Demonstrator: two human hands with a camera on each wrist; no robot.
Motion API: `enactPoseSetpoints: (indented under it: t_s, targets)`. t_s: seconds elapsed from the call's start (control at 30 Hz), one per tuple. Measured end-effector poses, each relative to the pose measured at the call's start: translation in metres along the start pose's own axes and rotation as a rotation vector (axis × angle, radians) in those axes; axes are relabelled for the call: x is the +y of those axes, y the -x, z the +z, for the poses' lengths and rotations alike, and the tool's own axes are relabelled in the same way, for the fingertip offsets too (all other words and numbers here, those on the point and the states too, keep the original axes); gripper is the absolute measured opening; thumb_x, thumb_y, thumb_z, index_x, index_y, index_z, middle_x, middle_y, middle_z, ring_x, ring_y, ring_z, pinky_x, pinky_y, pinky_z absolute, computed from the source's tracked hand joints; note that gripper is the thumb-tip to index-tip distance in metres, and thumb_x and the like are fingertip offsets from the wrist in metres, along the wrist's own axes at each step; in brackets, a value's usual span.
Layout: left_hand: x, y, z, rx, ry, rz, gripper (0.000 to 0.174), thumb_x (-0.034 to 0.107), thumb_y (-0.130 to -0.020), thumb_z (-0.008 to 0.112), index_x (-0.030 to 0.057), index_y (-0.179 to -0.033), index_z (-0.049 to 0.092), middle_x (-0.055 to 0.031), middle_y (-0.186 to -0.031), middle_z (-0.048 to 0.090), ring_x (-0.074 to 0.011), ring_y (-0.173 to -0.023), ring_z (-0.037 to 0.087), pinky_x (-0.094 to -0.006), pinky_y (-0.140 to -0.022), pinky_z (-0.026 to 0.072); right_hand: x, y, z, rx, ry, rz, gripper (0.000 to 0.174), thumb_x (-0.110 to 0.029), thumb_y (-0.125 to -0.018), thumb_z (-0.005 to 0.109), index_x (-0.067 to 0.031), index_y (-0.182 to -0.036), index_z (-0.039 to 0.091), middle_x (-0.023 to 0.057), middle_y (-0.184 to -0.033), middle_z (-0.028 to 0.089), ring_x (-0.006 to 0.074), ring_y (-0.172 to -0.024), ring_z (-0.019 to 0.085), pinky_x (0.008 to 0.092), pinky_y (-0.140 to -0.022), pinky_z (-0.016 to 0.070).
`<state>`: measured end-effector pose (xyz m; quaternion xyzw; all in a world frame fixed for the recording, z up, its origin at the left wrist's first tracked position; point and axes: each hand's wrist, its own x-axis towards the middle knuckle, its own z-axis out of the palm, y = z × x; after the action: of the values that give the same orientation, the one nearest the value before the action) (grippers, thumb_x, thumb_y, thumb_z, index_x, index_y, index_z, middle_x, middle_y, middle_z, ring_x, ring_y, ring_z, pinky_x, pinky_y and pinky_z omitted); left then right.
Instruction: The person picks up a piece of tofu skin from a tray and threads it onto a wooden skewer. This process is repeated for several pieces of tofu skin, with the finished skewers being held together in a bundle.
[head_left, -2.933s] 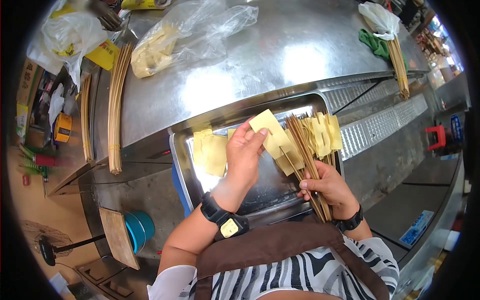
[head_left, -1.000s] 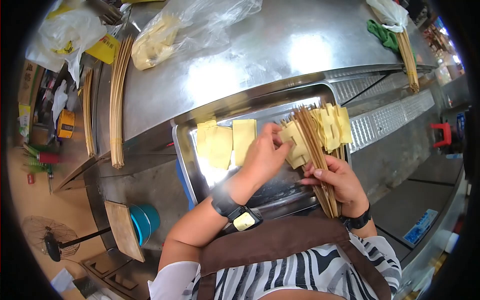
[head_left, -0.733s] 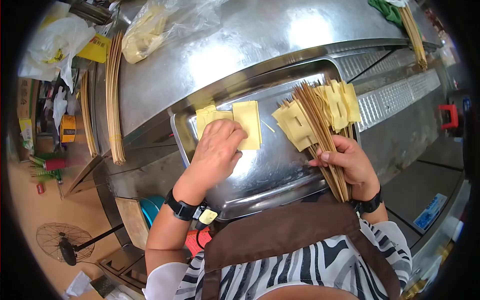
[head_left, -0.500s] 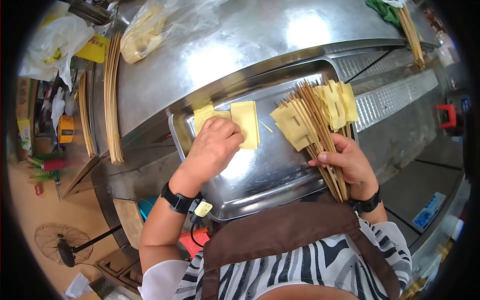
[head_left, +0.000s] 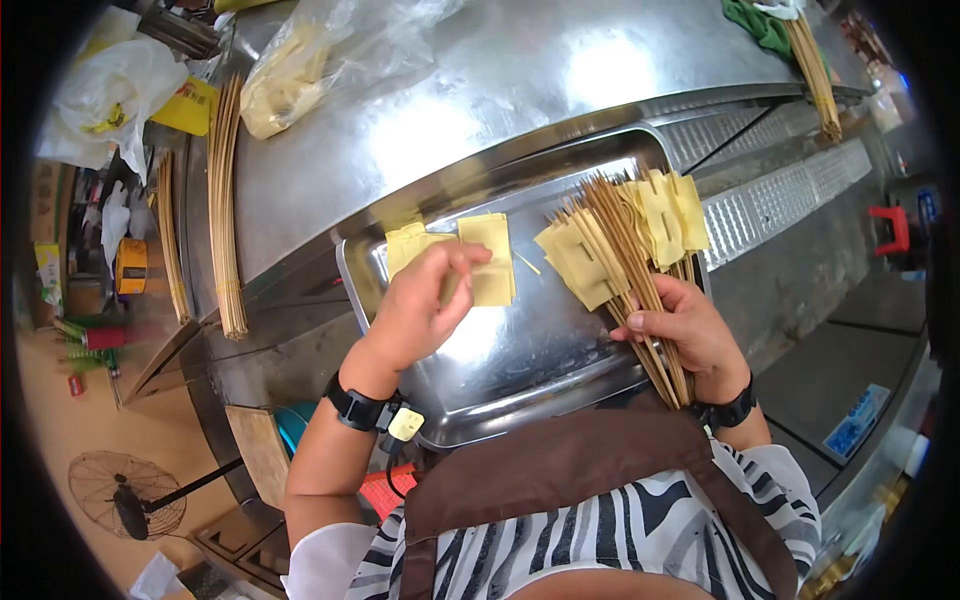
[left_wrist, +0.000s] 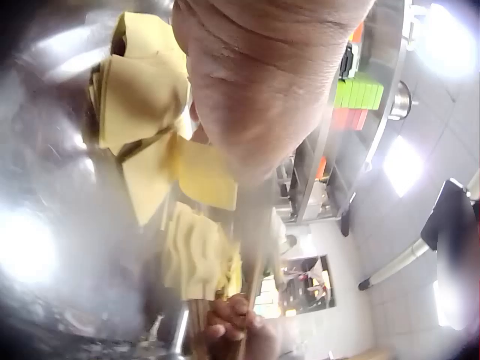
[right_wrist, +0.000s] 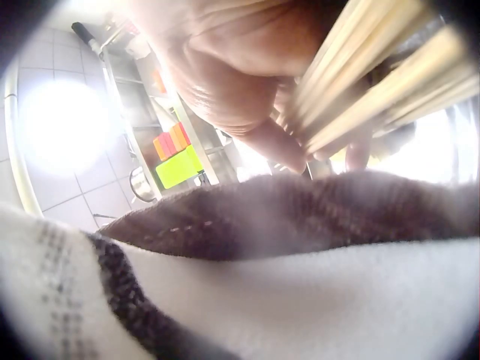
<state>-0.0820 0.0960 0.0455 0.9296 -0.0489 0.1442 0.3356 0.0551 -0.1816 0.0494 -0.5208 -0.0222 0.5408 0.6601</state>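
In the head view, my left hand (head_left: pixel 420 305) is over the left pile of yellow sheets (head_left: pixel 405 242), beside the right pile (head_left: pixel 487 262). Its fingers are bent; whether they pinch a sheet cannot be told. The left wrist view shows a blurred yellow sheet (left_wrist: pixel 206 176) near the fingertips. My right hand (head_left: pixel 695 330) grips a fanned bundle of wooden skewers (head_left: pixel 625 250), their points away from the body. Flat, slit yellow sheets (head_left: pixel 578 262) are threaded on skewers at its left. Folded threaded sheets (head_left: pixel 665 215) are at its right.
The piles lie in a metal tray (head_left: pixel 520 375) against the steel table (head_left: pixel 400 110). On the table are a plastic bag of yellow sheets (head_left: pixel 285 85) and skewer bundles (head_left: pixel 224 210). A thin yellow strip (head_left: pixel 527 263) lies in the tray.
My left hand left the threaded sheets for the left pile; since half a second ago its thumb and index finger have spread apart. My right hand still grips the skewers.
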Motion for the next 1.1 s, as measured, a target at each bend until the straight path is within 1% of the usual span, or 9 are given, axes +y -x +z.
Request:
enactPoseSetpoints:
  t_s: [0.07,0.1,0.17,0.2,0.33,0.5,0.67,0.9,1.1]
  targets:
    - [-0.001,0.003,0.006,0.129,0.371,-0.259,0.016,0.003,-0.089,0.055,0.0037,-0.101,0.045,-0.0081,-0.085,0.062,-0.0177,-0.079,0.061,-0.0293,-0.074,0.0483,0.0,0.0,0.001,-0.007,0.018,-0.008,0.022,0.0,-0.083,0.063,0.0014,-0.105,0.059,0.0005,-0.088,0.057,0.0098,-0.08,0.06,0.0294,-0.081,0.0544]
    - [0.0,-0.001,0.007,0.139,0.367,-0.254,0.016,0.003,-0.089,0.055,0.0037,-0.101,0.045,-0.0081,-0.085,0.062,-0.0177,-0.079,0.061,-0.0293,-0.074,0.0483,0.0,0.0,0.001,-0.006,0.014,-0.009,0.021,0.0,-0.083,0.063,0.0009,-0.103,0.059,0.0003,-0.087,0.057,0.0098,-0.08,0.06,0.0296,-0.081,0.0544]
    - [0.004,-0.017,0.012,0.37,0.866,-0.653,0.009,0.009,-0.096,0.045,0.0054,-0.104,0.042,-0.013,-0.101,0.064,-0.0193,-0.097,0.063,-0.0327,-0.082,0.0512,0.0,0.001,0.001,-0.008,0.02,-0.016,0.02,0.001,-0.083,0.063,0.0005,-0.102,0.059,0.0001,-0.087,0.056,0.0098,-0.08,0.06,0.0298,-0.081,0.0544]
    - [0.003,-0.022,0.018,0.431,1.06,-0.742,0.018,0.01,-0.096,0.047,0.001,-0.111,0.042,-0.0138,-0.102,0.063,-0.0209,-0.096,0.063,-0.0325,-0.079,0.0531,0.001,0.001,0.001,-0.011,0.01,-0.018,0.02,0.002,-0.082,0.064,0.0003,-0.102,0.059,0.0001,-0.087,0.056,0.0098,-0.08,0.06,0.0298,-0.081,0.0543]
    - [0.003,-0.031,0.039,0.485,1.443,-0.821,0.037,0.006,-0.092,0.054,-0.0077,-0.125,0.043,-0.017,-0.109,0.062,-0.023,-0.099,0.063,-0.0356,-0.085,0.053,0.004,0.0,-0.002,-0.022,0.01,-0.035,0.02,0.004,-0.08,0.065,-0.0005,-0.099,0.058,-0.0002,-0.087,0.057,0.0103,-0.08,0.061,0.0295,-0.081,0.054]
    - [0.01,-0.028,0.047,0.389,1.494,-0.81,0.028,0.002,-0.091,0.053,-0.0039,-0.118,0.05,-0.0167,-0.112,0.062,-0.0241,-0.099,0.064,-0.0369,-0.087,0.0529,0.0,0.002,-0.001,-0.018,0.052,-0.006,0.015,0.002,-0.08,0.065,-0.0026,-0.091,0.056,0.0,-0.084,0.058,0.012,-0.078,0.063,0.027,-0.079,0.0528]
    - [0.023,-0.04,0.05,0.416,1.304,-1.032,0.025,0.005,-0.093,0.05,-0.002,-0.118,0.051,-0.0139,-0.114,0.062,-0.0231,-0.101,0.063,-0.0375,-0.087,0.0528,0.0,0.002,0.0,-0.047,0.095,-0.004,0.015,0.002,-0.08,0.065,-0.0036,-0.088,0.055,0.0002,-0.08,0.058,0.0103,-0.072,0.061,0.0274,-0.078,0.0529]
    - [0.021,-0.049,0.048,0.499,1.52,-0.787,0.02,0.009,-0.095,0.05,0.0014,-0.113,0.053,-0.0105,-0.112,0.062,-0.02,-0.096,0.064,-0.0345,-0.086,0.0526,0.0,0.003,0.002,-0.039,0.093,-0.006,0.017,0.001,-0.08,0.066,-0.0024,-0.093,0.056,0.0016,-0.081,0.058,0.0103,-0.069,0.06,0.0285,-0.078,0.0532]
    - [0.025,-0.052,0.041,0.48,1.147,-0.753,0.022,0.01,-0.094,0.054,0.0039,-0.115,0.054,-0.0068,-0.103,0.066,-0.0134,-0.087,0.065,-0.0279,-0.077,0.0531,-0.005,0.004,0.007,-0.044,0.126,0.002,0.018,0.002,-0.08,0.067,-0.0014,-0.093,0.055,0.0024,-0.08,0.058,0.0105,-0.07,0.059,0.0277,-0.078,0.0524]
